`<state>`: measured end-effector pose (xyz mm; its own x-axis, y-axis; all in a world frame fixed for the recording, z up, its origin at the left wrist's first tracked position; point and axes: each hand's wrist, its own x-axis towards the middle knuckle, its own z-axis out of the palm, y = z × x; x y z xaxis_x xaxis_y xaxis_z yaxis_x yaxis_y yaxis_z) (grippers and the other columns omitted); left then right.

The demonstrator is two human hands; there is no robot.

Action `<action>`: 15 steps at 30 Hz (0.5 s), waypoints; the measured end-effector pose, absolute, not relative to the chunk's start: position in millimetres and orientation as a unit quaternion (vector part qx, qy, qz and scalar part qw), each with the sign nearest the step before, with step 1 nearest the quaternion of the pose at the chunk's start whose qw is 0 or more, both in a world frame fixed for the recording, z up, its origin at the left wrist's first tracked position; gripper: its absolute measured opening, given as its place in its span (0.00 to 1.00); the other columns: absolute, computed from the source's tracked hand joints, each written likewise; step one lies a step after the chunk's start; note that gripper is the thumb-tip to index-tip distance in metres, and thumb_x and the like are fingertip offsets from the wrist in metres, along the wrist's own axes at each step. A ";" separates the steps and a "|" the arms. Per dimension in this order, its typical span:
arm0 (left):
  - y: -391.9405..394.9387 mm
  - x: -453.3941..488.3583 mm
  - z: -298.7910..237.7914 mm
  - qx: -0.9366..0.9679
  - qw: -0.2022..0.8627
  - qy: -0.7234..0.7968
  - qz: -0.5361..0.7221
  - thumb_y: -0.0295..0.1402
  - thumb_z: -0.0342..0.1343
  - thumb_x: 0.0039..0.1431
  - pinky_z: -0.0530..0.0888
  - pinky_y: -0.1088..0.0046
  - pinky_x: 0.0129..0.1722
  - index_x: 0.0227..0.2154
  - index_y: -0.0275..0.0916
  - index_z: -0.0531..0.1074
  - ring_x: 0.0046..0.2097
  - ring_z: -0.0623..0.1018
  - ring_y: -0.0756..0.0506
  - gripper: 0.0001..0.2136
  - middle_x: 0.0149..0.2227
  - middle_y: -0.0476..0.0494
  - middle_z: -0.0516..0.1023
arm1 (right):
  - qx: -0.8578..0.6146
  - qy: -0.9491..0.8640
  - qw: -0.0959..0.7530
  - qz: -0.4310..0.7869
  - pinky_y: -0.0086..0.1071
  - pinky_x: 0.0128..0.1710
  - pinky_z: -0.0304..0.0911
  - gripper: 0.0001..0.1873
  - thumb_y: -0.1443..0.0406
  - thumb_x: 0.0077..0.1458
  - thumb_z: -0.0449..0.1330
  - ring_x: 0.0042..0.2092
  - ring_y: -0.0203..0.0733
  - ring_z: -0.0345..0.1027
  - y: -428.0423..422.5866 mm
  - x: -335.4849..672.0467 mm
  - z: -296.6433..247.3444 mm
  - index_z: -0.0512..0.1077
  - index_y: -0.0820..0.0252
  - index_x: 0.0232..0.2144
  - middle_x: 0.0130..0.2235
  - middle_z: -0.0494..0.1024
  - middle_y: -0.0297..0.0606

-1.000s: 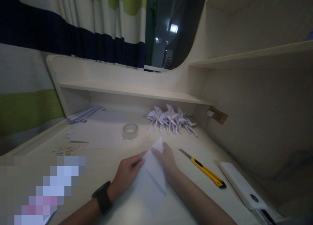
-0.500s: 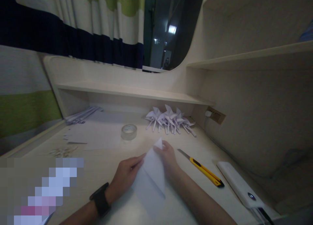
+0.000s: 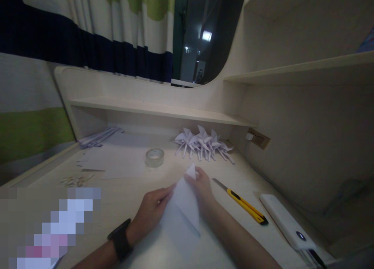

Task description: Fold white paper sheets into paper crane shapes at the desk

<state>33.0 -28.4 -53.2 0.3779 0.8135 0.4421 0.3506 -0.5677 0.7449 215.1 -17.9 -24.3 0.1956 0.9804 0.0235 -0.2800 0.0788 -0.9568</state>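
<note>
A white sheet of paper (image 3: pixel 184 210) lies on the pale desk (image 3: pixel 131 191) in front of me, with one flap folded up into a triangle. My left hand (image 3: pixel 152 210), with a black watch on the wrist, presses its fingers on the paper's left edge. My right hand (image 3: pixel 203 189) pinches the raised tip of the flap from the right. Both hands are closed on the paper.
A yellow utility knife (image 3: pixel 242 202) lies right of my hands, a white power bank (image 3: pixel 288 222) farther right. A roll of clear tape (image 3: pixel 154 157) and several folded paper pinwheels (image 3: pixel 204 143) sit behind. Paper sheets (image 3: pixel 117 160), strips (image 3: pixel 99 136) and scraps (image 3: pixel 76 179) lie at left.
The hands and paper have hardly moved; the raised flap stands slightly more upright. The view has shifted a little.
</note>
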 end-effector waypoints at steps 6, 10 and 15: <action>-32.7 33.7 -48.9 0.770 0.284 0.390 0.418 0.38 0.50 0.63 0.76 0.70 0.45 0.50 0.46 0.72 0.48 0.78 0.44 0.15 0.49 0.49 0.76 | -0.461 -0.401 0.620 0.492 0.29 0.20 0.62 0.29 0.56 0.32 0.72 0.20 0.38 0.68 -18.1 215.1 -21.8 0.64 0.57 0.35 0.23 0.76 0.30; -34.1 35.0 -47.9 0.768 0.278 0.394 0.422 0.37 0.50 0.63 0.75 0.70 0.47 0.50 0.46 0.72 0.48 0.78 0.45 0.14 0.49 0.50 0.76 | -0.454 -0.410 0.619 0.492 0.29 0.21 0.63 0.28 0.56 0.34 0.71 0.21 0.38 0.68 -19.0 215.7 -21.4 0.64 0.57 0.36 0.24 0.77 0.31; -34.7 36.4 -48.7 0.763 0.281 0.398 0.425 0.36 0.52 0.62 0.75 0.69 0.47 0.49 0.45 0.73 0.46 0.79 0.44 0.14 0.48 0.50 0.76 | -0.462 -0.411 0.614 0.491 0.29 0.21 0.63 0.29 0.55 0.33 0.72 0.21 0.38 0.68 -19.4 216.8 -19.9 0.64 0.57 0.36 0.25 0.77 0.31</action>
<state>36.4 -34.7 -48.7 0.3219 0.8460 0.4251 0.3684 -0.5255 0.7669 216.8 -19.4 -19.9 0.1810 0.9821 0.0517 -0.2232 0.0922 -0.9704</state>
